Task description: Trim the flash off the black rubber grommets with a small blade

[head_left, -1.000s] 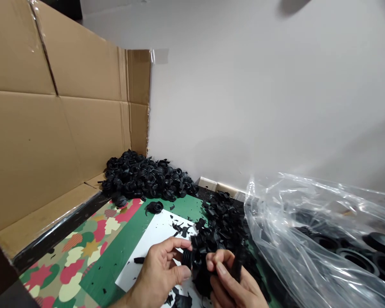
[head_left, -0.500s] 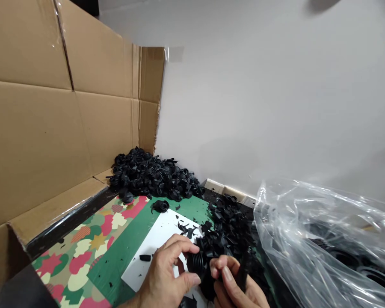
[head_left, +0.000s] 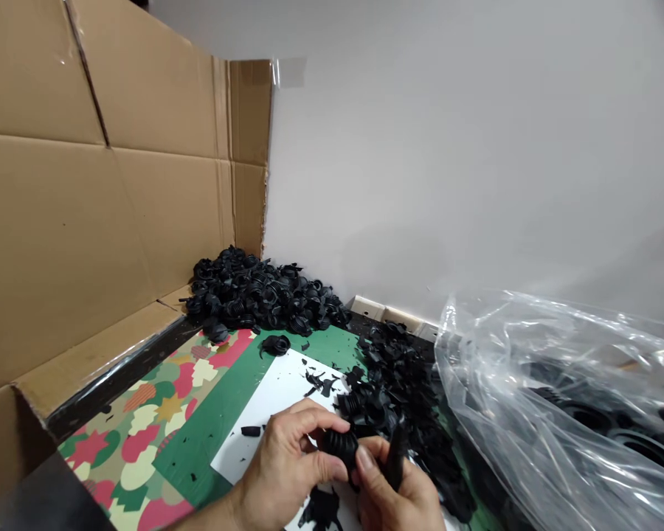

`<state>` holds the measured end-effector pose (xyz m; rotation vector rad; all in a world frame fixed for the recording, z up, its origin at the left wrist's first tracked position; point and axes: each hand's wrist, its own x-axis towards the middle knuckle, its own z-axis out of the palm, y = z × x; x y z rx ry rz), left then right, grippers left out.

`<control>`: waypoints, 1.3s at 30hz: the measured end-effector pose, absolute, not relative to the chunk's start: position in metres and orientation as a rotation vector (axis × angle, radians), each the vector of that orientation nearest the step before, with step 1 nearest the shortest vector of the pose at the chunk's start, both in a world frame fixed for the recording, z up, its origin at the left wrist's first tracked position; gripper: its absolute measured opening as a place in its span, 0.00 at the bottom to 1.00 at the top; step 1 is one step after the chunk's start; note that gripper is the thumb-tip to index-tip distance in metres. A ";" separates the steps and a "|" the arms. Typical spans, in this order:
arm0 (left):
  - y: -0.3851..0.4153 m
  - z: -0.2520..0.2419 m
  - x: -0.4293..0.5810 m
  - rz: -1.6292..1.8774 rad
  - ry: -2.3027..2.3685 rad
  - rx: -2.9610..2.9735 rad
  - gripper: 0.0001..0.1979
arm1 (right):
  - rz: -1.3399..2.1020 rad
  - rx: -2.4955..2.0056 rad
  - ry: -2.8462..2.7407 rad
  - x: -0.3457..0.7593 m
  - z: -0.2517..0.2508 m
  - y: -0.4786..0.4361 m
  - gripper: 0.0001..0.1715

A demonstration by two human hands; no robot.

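Observation:
My left hand [head_left: 288,453] is closed on a black ribbed rubber bellows [head_left: 340,444], gripping it between thumb and fingers above the white sheet [head_left: 279,383]. My right hand [head_left: 401,494] meets the same bellows from the right, its thumb and fingertips pressed to the near edge. A slender dark object [head_left: 397,451] sticks up from the right fist; its kind cannot be made out. Black rubber scraps [head_left: 324,509] lie on the sheet just below the hands. Fingers partly hide the bellows.
Ribbed black parts form a heap [head_left: 260,295] against the cardboard wall [head_left: 160,214]. Right of the sheet is a pile of black trimmings [head_left: 395,376]. A clear plastic bag [head_left: 487,383] with black rings stands at the right. One loose part [head_left: 275,344] sits on the green mat [head_left: 185,457].
My right hand has moved left and up onto the bellows, which now looks tilted. The dark object in the right hand stands more upright. The view has shifted slightly.

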<state>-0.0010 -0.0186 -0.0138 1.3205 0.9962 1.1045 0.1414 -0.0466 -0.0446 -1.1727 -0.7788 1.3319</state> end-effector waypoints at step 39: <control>-0.020 -0.006 -0.004 1.002 1.102 1.798 0.04 | 1.107 -1.240 -0.707 0.165 -0.026 -0.051 0.26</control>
